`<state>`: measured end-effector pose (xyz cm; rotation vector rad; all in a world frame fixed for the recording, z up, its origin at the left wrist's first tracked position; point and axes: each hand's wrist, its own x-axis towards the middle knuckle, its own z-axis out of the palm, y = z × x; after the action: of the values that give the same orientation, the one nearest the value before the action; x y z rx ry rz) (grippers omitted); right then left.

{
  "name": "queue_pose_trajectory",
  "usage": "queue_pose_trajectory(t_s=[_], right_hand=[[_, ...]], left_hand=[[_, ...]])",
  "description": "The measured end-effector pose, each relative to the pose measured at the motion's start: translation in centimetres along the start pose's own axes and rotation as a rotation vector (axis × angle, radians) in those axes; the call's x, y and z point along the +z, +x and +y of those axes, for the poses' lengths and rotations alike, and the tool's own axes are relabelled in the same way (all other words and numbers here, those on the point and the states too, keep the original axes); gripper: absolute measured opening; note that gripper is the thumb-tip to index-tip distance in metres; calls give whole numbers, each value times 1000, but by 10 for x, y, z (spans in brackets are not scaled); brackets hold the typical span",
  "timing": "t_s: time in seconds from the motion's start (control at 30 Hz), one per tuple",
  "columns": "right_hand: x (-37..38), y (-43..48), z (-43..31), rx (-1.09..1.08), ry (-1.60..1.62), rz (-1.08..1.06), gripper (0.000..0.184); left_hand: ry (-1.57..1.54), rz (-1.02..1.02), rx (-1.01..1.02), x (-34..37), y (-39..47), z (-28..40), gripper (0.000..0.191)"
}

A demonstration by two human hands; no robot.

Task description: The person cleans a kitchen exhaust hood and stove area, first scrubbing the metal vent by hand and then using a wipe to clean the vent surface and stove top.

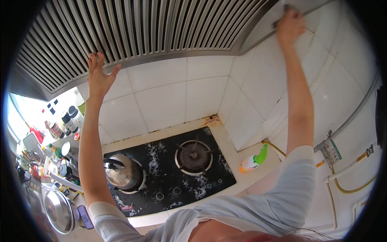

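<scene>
My left hand (101,74) is raised to the front edge of a range hood (145,57), its fingertips touching the slatted metal filter (112,33) and its thumb spread apart. My right hand (291,27), blurred, is up at the hood's right side panel (266,22), its fingers curled around something dark that I cannot make out. Below, white foam lies in patches on a black glass gas hob (169,169). A steel kettle (121,172) stands on the left burner; the right burner (193,155) is bare. A spray bottle with a green head (254,158) lies or leans on the counter to the right.
Bottles and jars (69,121) crowd the left side, with a large steel pot lid (57,210) and a phone (85,217) nearer me. White tiled walls (160,99) stand behind and right. A yellow gas hose (347,190) and a gas meter or valve (329,149) are at the right.
</scene>
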<state>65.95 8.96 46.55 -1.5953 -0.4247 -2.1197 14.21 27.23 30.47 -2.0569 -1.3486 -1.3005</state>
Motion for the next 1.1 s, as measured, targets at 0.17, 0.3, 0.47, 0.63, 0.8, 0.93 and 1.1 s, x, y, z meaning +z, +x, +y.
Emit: queue_pose_trajectory(t_s=[0.17,0.3,0.47,0.63,0.8,0.93,1.1], right_hand=[[6,121,58,306,192,531,21],[-42,100,45,312,79,24,18],[-44,85,38,207,53,11,10],[-53,56,27,158,81,-69,11],[-61,-1,-12,330,268,-308,19],[-54,-56,-35,374,378,-507,22],[18,-141,-26,313,502,-480,20]], left_hand=[[-64,71,0,10,0,9,77],[-87,38,-36,4,-2,18,77],[-81,98,-14,11,-1,14,77],[-85,120,12,15,0,13,76],[-82,103,-6,10,-2,15,77],[-63,76,-22,9,1,11,77],[-51,-57,-51,4,1,20,81]])
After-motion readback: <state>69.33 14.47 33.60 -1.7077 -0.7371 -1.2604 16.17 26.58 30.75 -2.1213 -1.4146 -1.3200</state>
